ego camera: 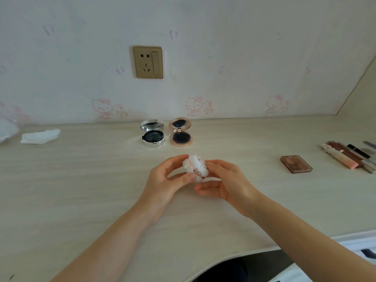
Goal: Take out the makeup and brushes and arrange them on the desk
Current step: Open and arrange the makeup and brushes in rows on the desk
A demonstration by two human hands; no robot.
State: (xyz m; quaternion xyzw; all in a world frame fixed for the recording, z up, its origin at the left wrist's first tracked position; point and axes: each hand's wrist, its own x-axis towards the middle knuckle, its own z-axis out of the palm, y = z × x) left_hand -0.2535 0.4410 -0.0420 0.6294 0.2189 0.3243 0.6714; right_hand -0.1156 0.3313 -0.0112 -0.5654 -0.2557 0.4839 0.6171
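A round white compact with pink floral trim (195, 167) is held above the middle of the pale desk (81, 180). My left hand (166, 180) grips its left side with thumb and fingers. My right hand (225, 184) holds its right side. Behind it, near the wall, a silver compact (153, 133) and a rose-gold compact (180, 132) stand open side by side with mirrors up. At the right lies a brown eyeshadow palette (296, 164), and beyond it a row of tubes and sticks (350, 156).
A crumpled white tissue (40, 136) lies at the back left, with a white object (7, 130) at the left edge. A gold wall socket (148, 62) sits above the compacts. The desk's curved front edge (254, 251) runs at the lower right.
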